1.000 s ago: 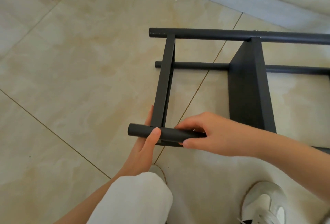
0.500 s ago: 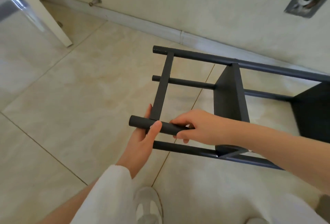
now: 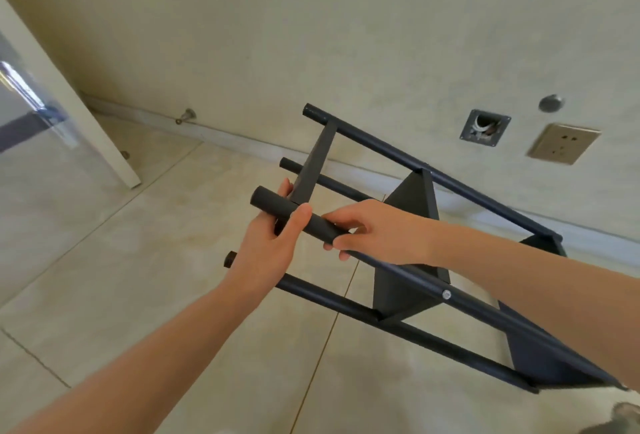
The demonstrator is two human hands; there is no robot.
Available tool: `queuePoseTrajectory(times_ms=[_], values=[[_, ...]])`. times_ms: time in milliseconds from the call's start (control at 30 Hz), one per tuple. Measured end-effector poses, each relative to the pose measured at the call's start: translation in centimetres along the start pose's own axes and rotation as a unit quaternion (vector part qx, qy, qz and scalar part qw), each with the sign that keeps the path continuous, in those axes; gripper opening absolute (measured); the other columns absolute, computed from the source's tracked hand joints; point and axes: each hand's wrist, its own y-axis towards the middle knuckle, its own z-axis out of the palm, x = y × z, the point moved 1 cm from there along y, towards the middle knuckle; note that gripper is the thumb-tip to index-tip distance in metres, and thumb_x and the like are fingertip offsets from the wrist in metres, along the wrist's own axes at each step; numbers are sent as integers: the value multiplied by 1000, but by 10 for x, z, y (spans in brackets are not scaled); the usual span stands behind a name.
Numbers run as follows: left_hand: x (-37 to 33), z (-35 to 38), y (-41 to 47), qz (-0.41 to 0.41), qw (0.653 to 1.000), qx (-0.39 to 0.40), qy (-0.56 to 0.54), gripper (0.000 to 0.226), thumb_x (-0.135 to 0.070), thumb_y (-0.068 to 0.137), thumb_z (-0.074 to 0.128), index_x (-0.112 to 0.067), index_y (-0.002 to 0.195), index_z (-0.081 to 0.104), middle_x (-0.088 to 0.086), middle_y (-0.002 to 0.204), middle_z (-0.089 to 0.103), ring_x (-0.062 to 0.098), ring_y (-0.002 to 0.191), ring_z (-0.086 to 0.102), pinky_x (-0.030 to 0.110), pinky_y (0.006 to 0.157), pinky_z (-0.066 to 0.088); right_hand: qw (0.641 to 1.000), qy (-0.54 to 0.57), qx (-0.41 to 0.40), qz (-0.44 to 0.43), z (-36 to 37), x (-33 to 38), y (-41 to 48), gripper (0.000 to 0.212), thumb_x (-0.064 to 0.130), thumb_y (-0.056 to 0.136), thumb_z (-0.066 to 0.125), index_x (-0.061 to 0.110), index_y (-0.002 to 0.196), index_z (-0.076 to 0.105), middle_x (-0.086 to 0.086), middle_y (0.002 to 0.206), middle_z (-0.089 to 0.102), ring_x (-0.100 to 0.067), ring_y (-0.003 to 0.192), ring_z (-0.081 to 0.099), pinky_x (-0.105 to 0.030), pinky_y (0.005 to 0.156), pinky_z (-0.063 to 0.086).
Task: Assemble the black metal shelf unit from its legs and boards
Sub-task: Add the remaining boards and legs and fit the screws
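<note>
Lifted since earlier: shelf frame (image 3: 415,226) now tilts off the floor. Both hands, left hand (image 3: 273,246) and right hand (image 3: 377,229), wrap the near leg (image 3: 294,215); its axis runs down-right, away from the grips.

Shelf unit (image 3: 408,260): tilted off floor (image 3: 104,260), long legs running L-near to R-far, boards set crosswise between legs. L hand (image 3: 273,243) + R hand (image 3: 374,231) both on nearest upper leg (image 3: 294,215), L end, hands just beside each other. Behind: wall (image 3: 311,35) w/ socket plate (image 3: 562,143) at R, open wall box (image 3: 485,127) to its L. Door edge (image 3: 69,115) far L.
</note>
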Motion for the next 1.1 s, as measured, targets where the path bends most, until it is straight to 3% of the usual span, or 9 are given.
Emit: queuePoseTrajectory(times_ms=[67,167,367,467,533,600,767,933,1100], values=[[-23,-2,7,25,999,-23,20,60,-43,99,52,-31,155,33,-19,104,62,-20,76,58,-1,61,41,1000,2,-23,2,-14,12,-6,27,17,99,55,6,122,62,-8,108,66,-17,91,67,-34,94,54],[-57,-7,15,65,996,-34,50,60,-44,98,54,-28,153,37,-13,83,61,-18,65,57,2,55,41,998,7,-64,3,-33,28,-16,27,16,99,55,6,123,62,-8,108,67,-17,90,68,-33,94,54],[-131,-11,18,116,985,-27,122,62,-47,96,57,-25,151,41,-12,84,62,1,67,63,4,54,43,987,57,-147,5,-63,55,-46,28,13,99,53,7,126,60,-6,113,69,-18,95,70,-28,93,54],[-167,-8,12,144,976,-26,162,58,-44,95,61,-21,147,47,-5,88,63,8,82,64,14,73,53,979,87,-183,3,-72,65,-65,30,12,99,54,10,128,59,-3,114,69,-14,95,70,-19,88,53],[-187,-3,5,154,970,-22,185,51,-43,94,63,-17,137,56,0,87,64,21,91,67,42,94,54,973,99,-207,2,-74,71,-79,29,12,99,54,12,128,58,-2,115,70,-13,96,70,-19,90,53],[-202,4,-5,159,967,-24,199,43,-42,93,64,-13,126,61,-1,84,63,27,96,66,53,103,46,967,114,-228,3,-75,73,-94,27,13,99,55,14,125,59,-2,115,70,-13,97,70,-22,92,53],[-225,31,-37,211,950,-27,227,44,-39,89,69,-19,128,62,-17,86,55,12,101,58,57,115,29,950,154,-271,24,-68,71,-138,26,11,95,61,17,120,62,0,114,71,-14,101,70,-28,96,54],[-232,58,-71,245,937,-11,247,49,-39,86,70,-36,134,58,-16,124,61,14,137,44,54,122,2,939,197,-276,47,-59,61,-180,31,9,91,67,15,121,64,2,112,72,-12,101,70,-31,91,57],[-231,73,-100,245,935,-56,249,33,-37,81,73,-32,113,70,-19,130,59,14,143,37,55,120,-1,915,243,-318,52,-41,55,-199,31,16,90,69,23,120,63,8,108,73,-7,98,70,-28,86,59]])
